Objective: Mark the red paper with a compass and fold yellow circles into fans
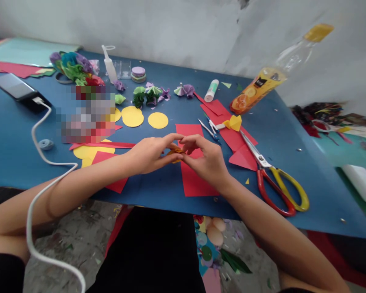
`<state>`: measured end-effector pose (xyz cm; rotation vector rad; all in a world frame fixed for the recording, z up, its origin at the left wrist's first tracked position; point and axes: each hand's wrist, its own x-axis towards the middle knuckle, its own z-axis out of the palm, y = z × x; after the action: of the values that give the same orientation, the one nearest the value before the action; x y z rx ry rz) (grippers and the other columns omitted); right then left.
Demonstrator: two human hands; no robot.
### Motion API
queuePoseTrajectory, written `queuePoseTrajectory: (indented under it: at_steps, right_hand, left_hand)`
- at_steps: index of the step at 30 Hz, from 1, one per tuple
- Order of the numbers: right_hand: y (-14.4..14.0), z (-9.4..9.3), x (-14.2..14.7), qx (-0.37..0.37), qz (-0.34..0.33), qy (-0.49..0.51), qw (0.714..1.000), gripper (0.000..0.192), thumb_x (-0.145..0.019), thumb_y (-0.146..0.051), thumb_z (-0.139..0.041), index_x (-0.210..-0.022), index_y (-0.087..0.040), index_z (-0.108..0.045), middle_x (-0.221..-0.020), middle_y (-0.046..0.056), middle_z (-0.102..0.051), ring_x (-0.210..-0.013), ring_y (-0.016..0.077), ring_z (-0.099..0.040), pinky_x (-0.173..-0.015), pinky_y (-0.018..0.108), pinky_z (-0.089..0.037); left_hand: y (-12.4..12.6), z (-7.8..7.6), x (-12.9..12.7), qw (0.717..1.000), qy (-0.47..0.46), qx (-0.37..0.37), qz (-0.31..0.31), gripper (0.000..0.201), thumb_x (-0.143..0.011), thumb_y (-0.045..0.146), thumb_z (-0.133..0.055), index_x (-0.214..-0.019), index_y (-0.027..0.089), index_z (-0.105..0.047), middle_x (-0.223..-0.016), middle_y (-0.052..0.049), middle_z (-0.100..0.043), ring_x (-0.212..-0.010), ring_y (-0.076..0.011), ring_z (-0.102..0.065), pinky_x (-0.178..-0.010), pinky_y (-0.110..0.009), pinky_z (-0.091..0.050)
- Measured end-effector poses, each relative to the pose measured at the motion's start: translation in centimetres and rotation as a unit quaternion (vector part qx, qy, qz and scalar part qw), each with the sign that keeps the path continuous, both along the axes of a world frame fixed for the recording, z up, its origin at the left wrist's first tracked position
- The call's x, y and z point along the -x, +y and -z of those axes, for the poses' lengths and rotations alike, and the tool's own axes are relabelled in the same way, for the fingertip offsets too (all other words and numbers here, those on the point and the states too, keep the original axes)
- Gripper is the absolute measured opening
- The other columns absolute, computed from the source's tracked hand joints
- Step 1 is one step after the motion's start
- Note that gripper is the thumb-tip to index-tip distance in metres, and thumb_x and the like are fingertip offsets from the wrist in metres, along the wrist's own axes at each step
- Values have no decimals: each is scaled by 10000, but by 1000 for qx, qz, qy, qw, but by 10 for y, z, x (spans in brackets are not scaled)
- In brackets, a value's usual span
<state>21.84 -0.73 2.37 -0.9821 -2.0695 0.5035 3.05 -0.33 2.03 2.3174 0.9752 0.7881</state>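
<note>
A small folded yellow-orange paper piece is pinched between both hands, just above the blue paper-covered surface. The left hand is closed on it from the left w/ thumb and fingertips; the right hand is clamped on it from the right, fingers curled. The piece is mostly hidden by the fingers, so its exact shape can't be told.

Directly under the hands a red rectangular paper sheet is laid flat. Beyond it, two yellow paper circles are seen side by side. To the right, large scissors w/ red and yellow handles are lying on red paper offcuts, blades pointed away from the person; a small yellow folded paper bow is near the tips. A white glue stick and a tipped clear plastic bottle w/ orange label are farther back. At far left, a black phone is plugged into a white cable. Green and purple crumpled paper flowers are grouped at the back, centre.
</note>
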Motion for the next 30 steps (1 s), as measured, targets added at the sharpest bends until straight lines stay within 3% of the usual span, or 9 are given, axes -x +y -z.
queuePoseTrajectory:
  at_steps: [5,9,16,18,22,30]
  right_hand:
    - [-1,-2,0,-9,26,-19,999,127,-795,-207,-633,-917,-204,-598,-757,-6,-649,-658,129,-612,-649,256,-507]
    - [-2,-3,-2,-1,34,0,999,152,-807,-171,-612,-955,-204,-598,-823,4,-680,-723,139,-652,-687,255,-514]
    - [-7,-8,0,-25,29,-38,999,198,-821,-194,-627,-1016,-224,-611,-791,-4,-695,-747,157,-664,-723,274,-505]
    - [-8,-11,1,22,20,37,999,168,-862,-295,-593,-1010,-216,-604,-798,-1,-685,-739,142,-658,-719,266,-517]
    - [-4,-12,2,136,-3,170,976,293,-860,-473,-561,-951,-198,-605,-844,14,-660,-749,118,-639,-690,243,-532]
    - [4,-3,5,257,-48,246,933,361,-678,-449,-761,-898,-186,-648,-875,20,-695,-776,130,-660,-691,243,-555]
  left_hand:
    - [6,2,0,995,-29,-87,-43,214,-885,245,-477,-918,161,-671,-840,-55,-725,-711,-140,-665,-613,-220,-508]
    - [6,-1,-2,995,-77,-46,-51,204,-865,212,-495,-900,145,-685,-795,-40,-724,-646,-103,-649,-614,-189,-516]
    - [3,-5,-4,996,-72,12,-57,109,-763,231,-604,-790,154,-675,-665,-6,-687,-599,-108,-628,-574,-199,-506]
    - [1,-8,-5,988,-132,57,-60,106,-767,230,-613,-797,157,-684,-705,-13,-705,-639,-117,-653,-599,-205,-524]
    - [-2,-12,-8,953,-261,124,-92,111,-773,235,-634,-795,151,-702,-728,-22,-713,-651,-122,-656,-604,-216,-533]
    - [2,-4,-11,929,-320,149,-108,130,-780,269,-639,-750,168,-714,-756,-22,-691,-712,-123,-619,-647,-239,-515]
